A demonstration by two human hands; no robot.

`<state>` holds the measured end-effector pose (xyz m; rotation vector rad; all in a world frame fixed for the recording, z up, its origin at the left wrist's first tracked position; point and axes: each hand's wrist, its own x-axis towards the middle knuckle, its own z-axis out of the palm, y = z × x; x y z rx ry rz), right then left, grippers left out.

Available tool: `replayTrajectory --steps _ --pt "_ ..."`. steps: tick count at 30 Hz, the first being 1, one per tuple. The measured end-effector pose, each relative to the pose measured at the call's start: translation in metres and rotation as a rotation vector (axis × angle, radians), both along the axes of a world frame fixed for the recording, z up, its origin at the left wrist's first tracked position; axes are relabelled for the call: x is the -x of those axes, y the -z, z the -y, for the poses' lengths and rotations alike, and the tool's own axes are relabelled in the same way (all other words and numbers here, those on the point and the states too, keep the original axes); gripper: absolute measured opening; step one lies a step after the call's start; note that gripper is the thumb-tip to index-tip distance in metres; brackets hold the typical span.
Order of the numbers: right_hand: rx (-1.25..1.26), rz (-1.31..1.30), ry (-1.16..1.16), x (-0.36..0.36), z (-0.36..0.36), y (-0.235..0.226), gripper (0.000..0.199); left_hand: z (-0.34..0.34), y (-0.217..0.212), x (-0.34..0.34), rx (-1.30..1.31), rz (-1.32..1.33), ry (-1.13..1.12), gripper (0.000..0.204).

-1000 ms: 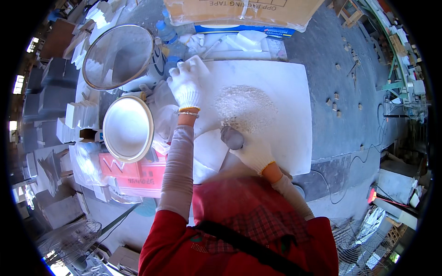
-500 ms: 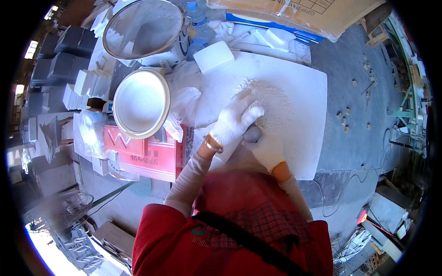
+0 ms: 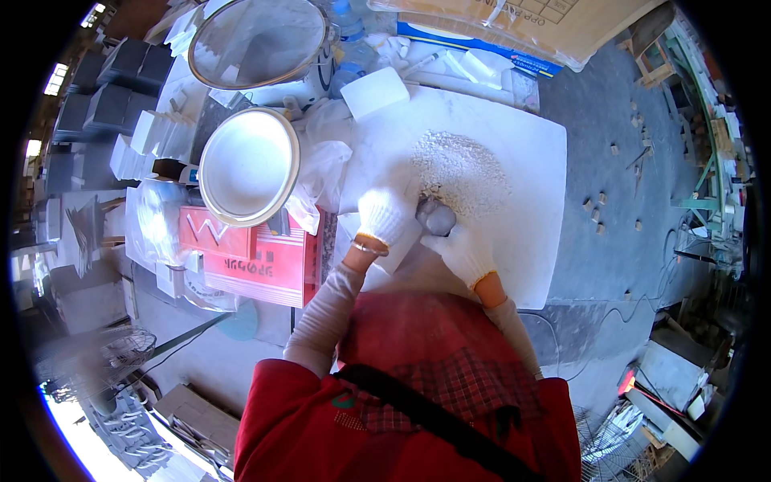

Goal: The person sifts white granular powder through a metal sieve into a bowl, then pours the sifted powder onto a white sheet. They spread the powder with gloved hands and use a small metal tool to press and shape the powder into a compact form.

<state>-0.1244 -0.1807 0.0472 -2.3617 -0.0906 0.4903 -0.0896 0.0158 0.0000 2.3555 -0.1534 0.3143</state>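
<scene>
Both my hands wear white knitted gloves with orange-edged cuffs. My right hand [image 3: 462, 249] is closed around a smooth grey rounded lump [image 3: 438, 218], whose exact kind I cannot make out. Close to the lump's left side is my left hand [image 3: 384, 215], its fingers smeared by motion, so whether they are open or closed does not show. Beyond the hands, a pile of small pale granules [image 3: 459, 170] is spread on a large white board [image 3: 534, 233]. A white rectangular block [image 3: 375, 94] rests at the board's far left corner.
A round white tub [image 3: 247, 165] stands at left above red-and-pink boxes [image 3: 261, 269], beside crumpled clear plastic [image 3: 325, 173]. Behind it are a large rimmed bucket [image 3: 313, 84] and a plastic bottle [image 3: 347, 24]. A cardboard carton [image 3: 554, 24] sits at the far edge.
My left hand has drawn back from the granules toward me, uncovering the pile. More of the grey lump now shows in my right hand, which stays near the same place.
</scene>
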Motion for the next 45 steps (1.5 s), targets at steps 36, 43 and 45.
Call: replayTrajectory --steps 36,43,45 --pt "0.033 -0.011 0.07 -0.004 0.022 0.019 0.05 0.026 -0.03 0.058 -0.406 -0.26 0.002 0.096" --pt "-0.403 -0.133 0.308 -0.002 0.021 -0.045 0.037 0.011 -0.04 0.052 -0.374 -0.156 -0.031 0.102" --pt "-0.339 -0.064 0.291 0.002 0.024 -0.046 0.033 0.005 -0.04 0.036 -0.369 -0.145 -0.045 0.099"
